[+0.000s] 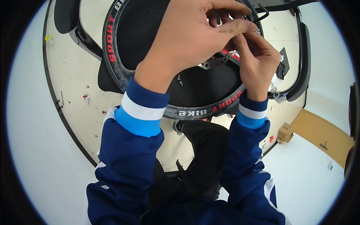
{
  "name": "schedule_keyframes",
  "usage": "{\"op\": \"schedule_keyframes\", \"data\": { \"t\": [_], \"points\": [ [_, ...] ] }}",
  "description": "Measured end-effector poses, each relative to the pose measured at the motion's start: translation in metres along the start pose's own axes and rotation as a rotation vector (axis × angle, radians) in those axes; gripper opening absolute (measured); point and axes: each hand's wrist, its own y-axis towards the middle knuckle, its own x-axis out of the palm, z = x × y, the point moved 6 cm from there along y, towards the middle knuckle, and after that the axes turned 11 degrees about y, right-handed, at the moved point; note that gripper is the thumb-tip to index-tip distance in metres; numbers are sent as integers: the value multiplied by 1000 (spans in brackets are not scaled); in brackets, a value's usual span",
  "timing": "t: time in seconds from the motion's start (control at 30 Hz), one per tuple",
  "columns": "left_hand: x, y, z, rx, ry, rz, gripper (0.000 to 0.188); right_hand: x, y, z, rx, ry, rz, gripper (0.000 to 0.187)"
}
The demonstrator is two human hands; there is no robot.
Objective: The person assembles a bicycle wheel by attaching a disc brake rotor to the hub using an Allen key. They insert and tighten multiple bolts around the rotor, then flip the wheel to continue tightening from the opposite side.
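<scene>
My left hand (pixel 193 39) and my right hand (pixel 259 60) meet over the far right part of a black bicycle wheel rim (pixel 114 62). The fingers of both are curled and pinched together, and what they hold is hidden between them. A thin black bent rod (pixel 265 15) shows just beyond the left fingertips; I cannot tell if it is gripped. Partly hidden under the hands is a silver brake disc (pixel 210 63) with holes, near a red part. Small silver bolts (pixel 180 80) lie on the black textured chair seat (pixel 202 84) inside the rim.
The chair has black armrests, one at the upper left (pixel 67 17) and one at the right (pixel 303 56). Small scraps (pixel 86 98) litter the pale floor. A cardboard box (pixel 285 132) stands by a wooden door (pixel 318 135) at the right. My legs (pixel 206 140) are below the wheel.
</scene>
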Motion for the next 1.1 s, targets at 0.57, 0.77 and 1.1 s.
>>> {"op": "schedule_keyframes", "data": {
  "t": [0.57, 0.77, 1.1],
  "points": [
    [5, -1, 3, -113, 36, -82, 19, 3, -4, 21, 27, 47, 26, 15],
    [4, -5, 21, 101, 120, -36, 16, 0, -10, 16, -120, -177, -4, 13],
    [10, -4, 1, 100, 80, -66, 13, 0, -7, 8, -119, -158, -39, 21]
  ]
}}
